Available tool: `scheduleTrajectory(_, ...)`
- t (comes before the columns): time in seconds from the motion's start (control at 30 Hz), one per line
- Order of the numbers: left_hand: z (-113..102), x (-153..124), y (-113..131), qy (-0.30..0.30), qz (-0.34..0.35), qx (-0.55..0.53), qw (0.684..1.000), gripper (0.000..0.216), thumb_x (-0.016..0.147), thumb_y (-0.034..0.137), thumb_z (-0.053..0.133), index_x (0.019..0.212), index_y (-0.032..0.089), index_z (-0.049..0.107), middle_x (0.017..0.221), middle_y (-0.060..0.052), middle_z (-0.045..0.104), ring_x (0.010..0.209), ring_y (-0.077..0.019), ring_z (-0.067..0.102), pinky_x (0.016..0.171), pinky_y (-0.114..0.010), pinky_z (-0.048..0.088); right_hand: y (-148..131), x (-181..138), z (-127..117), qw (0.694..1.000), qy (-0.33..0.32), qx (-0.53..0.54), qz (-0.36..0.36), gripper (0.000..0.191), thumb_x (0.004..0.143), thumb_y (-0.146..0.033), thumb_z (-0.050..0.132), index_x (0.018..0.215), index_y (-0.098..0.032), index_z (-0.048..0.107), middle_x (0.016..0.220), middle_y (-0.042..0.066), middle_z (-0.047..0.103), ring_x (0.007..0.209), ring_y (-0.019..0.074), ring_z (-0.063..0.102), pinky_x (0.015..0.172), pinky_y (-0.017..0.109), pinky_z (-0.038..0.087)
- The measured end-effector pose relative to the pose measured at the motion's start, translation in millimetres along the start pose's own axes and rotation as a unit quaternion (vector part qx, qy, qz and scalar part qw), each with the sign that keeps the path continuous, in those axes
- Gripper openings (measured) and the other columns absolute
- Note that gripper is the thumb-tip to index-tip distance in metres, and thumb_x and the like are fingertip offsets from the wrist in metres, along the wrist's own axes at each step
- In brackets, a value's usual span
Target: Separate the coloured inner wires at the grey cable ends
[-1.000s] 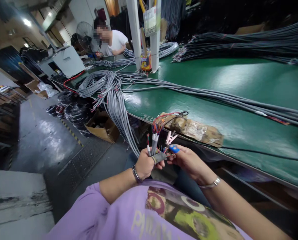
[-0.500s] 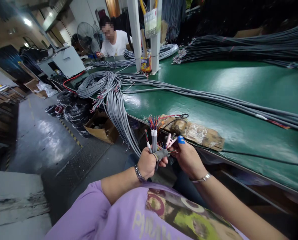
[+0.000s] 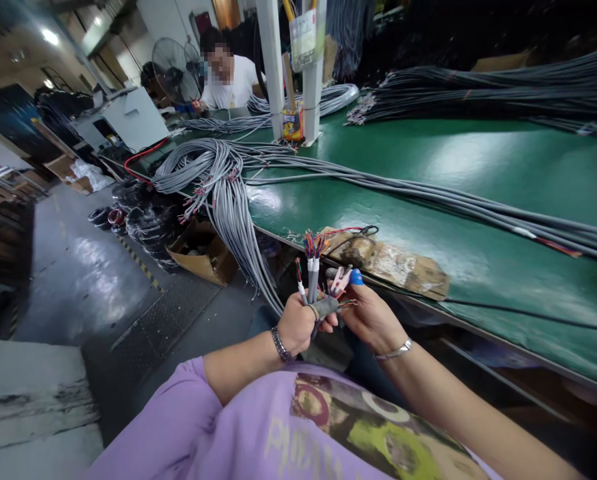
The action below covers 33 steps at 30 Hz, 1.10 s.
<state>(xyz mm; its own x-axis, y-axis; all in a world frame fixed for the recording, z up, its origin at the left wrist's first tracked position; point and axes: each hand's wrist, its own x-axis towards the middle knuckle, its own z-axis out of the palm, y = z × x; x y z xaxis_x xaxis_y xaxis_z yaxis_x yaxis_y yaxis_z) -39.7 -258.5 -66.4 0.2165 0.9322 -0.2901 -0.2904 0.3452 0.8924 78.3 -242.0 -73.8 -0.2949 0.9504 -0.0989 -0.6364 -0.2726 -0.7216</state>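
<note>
My left hand (image 3: 297, 324) is closed round a few grey cable ends (image 3: 311, 270) held upright, their stripped coloured wires fanning out at the top. A grey fabric cover sits on its thumb. My right hand (image 3: 369, 315) is closed on a small pink-jawed clip (image 3: 340, 280) pressed against the cable ends, a blue cover on one fingertip. Both hands hover just in front of the green table's near edge (image 3: 428, 300).
A thick bundle of grey cables (image 3: 228, 193) runs across the green table and hangs over its edge. A taped cardboard pad (image 3: 393, 260) lies by the edge. A cardboard box (image 3: 203, 250) sits on the floor. Another person (image 3: 225, 77) sits far back.
My right hand has turned and drawn closer to the cable ends, bringing the clip up against them. My left hand has stayed almost still.
</note>
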Motion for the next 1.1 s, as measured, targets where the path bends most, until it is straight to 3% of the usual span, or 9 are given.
scheduleTrajectory(0.13, 0, -1, 0, 0.001, 0.0, 0.008, 1.0, 0.041, 0.058, 0.047, 0.078, 0.061, 0.012, 0.057, 0.047, -0.001, 0.057, 0.035, -0.0071, 0.047, 0.037, -0.018, 0.036, 3, 1, -5, 0.998, 0.004, 0.056, 0.022, 0.041, 0.079, -0.061, 0.059, 0.081, -0.021, 0.064, 0.06, 0.001, 0.063, 0.038, 0.0161, 0.052, 0.048, 0.037, 0.051)
scheduleTrajectory(0.37, -4, -9, -1, 0.0, 0.002, 0.014, 1.0, 0.044, 0.059, 0.05, 0.078, 0.065, 0.013, 0.056, 0.049, 0.0, 0.058, 0.037, -0.0071, 0.048, 0.038, -0.018, 0.037, 3, -12, -19, 0.997, 0.012, 0.049, 0.058, 0.045, 0.077, -0.065, 0.058, 0.079, -0.02, 0.065, 0.069, 0.003, 0.066, 0.054, 0.0164, 0.059, 0.054, 0.032, 0.051)
scheduleTrajectory(0.47, -7, -13, -4, 0.004, 0.003, 0.022, 1.0, 0.044, 0.059, 0.051, 0.078, 0.067, 0.013, 0.057, 0.05, 0.0, 0.059, 0.039, -0.0071, 0.049, 0.039, -0.018, 0.038, 2, -23, -20, 0.997, 0.004, -0.014, 0.082, 0.044, 0.071, -0.062, 0.067, 0.078, -0.019, 0.066, 0.071, 0.004, 0.066, 0.061, 0.0176, 0.06, 0.062, 0.033, 0.05)
scheduleTrajectory(0.57, -10, -15, -6, -0.008, 0.011, 0.044, 0.999, 0.043, 0.06, 0.051, 0.077, 0.065, 0.013, 0.057, 0.05, -0.001, 0.059, 0.04, -0.0074, 0.05, 0.04, -0.019, 0.039, 0, -31, -17, 0.992, 0.03, -0.108, 0.057, 0.034, 0.066, -0.048, 0.078, 0.075, -0.018, 0.065, 0.065, 0.002, 0.063, 0.058, 0.0152, 0.056, 0.06, 0.03, 0.047)
scheduleTrajectory(0.63, -11, -15, -6, -0.034, 0.008, 0.069, 0.997, 0.043, 0.06, 0.051, 0.077, 0.064, 0.013, 0.057, 0.05, -0.001, 0.059, 0.04, -0.0078, 0.051, 0.042, -0.02, 0.041, -3, -34, -15, 0.983, 0.051, -0.172, 0.029, 0.029, 0.066, -0.042, 0.079, 0.073, -0.018, 0.064, 0.064, 0.001, 0.063, 0.056, 0.0134, 0.055, 0.058, 0.028, 0.044)
scheduleTrajectory(0.8, -12, -15, 0, -0.12, -0.047, 0.129, 0.983, 0.044, 0.057, 0.051, 0.079, 0.065, 0.012, 0.058, 0.05, -0.001, 0.058, 0.041, -0.0092, 0.051, 0.043, -0.021, 0.042, -9, -38, -12, 0.962, 0.003, -0.272, 0.014, 0.03, 0.071, -0.047, 0.074, 0.073, -0.018, 0.066, 0.06, 0.002, 0.064, 0.055, 0.0155, 0.056, 0.059, 0.03, 0.045)
scheduleTrajectory(0.93, -14, -13, -4, -0.09, -0.03, 0.109, 0.989, 0.045, 0.058, 0.052, 0.077, 0.067, 0.012, 0.059, 0.05, -0.001, 0.059, 0.042, -0.0094, 0.052, 0.043, -0.021, 0.041, -6, -38, -15, 0.95, 0.068, -0.303, -0.024, 0.032, 0.067, -0.048, 0.076, 0.071, -0.018, 0.067, 0.065, 0.002, 0.064, 0.059, 0.014, 0.052, 0.058, 0.028, 0.043)
scheduleTrajectory(1.1, -15, -12, -9, -0.049, -0.006, 0.071, 0.996, 0.045, 0.059, 0.053, 0.076, 0.063, 0.012, 0.058, 0.051, -0.002, 0.06, 0.041, -0.0092, 0.052, 0.043, -0.021, 0.041, -1, -38, -17, 0.953, 0.098, -0.287, -0.011, 0.032, 0.067, -0.048, 0.076, 0.069, -0.018, 0.066, 0.062, 0.0, 0.06, 0.057, 0.0128, 0.048, 0.055, 0.026, 0.04)
